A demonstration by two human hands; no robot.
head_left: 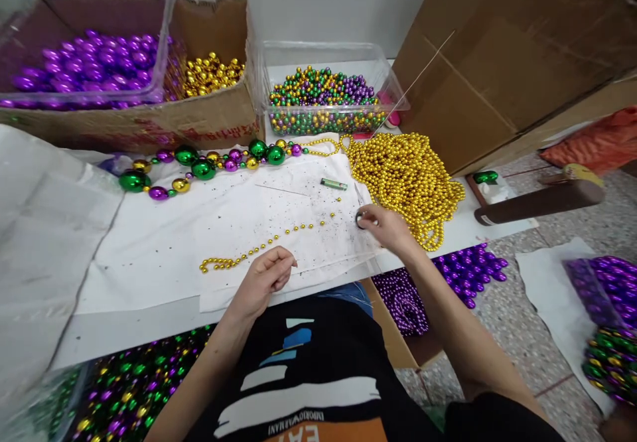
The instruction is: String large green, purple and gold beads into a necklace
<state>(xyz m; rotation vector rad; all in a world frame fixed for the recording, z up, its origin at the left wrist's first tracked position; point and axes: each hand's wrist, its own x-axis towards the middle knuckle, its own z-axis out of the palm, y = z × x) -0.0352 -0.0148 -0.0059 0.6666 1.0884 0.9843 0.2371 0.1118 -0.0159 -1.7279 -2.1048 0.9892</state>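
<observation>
The left hand [271,273] curls closed, any contents hidden; the right hand [377,223] grips a dark-handled tool [359,219], partly covered, beside gold bead strands [408,180]

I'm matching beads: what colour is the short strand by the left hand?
The short strand is gold, clearest in head view.

"How is the gold bead strand [257,249] lying?"

"It's stretching in a slanting line over the white cloth [164,269], its left end doubling back in a narrow loop."

"Are the beads sitting evenly?"

"No, the small, shiny, round ones are crowding together at the left and standing apart toward the right."

"And the scissors [359,219]?"

"They're resting in the right hand [384,226], a dark handle showing by the fingers, the slim, pale blades pointing away from the person."
</observation>
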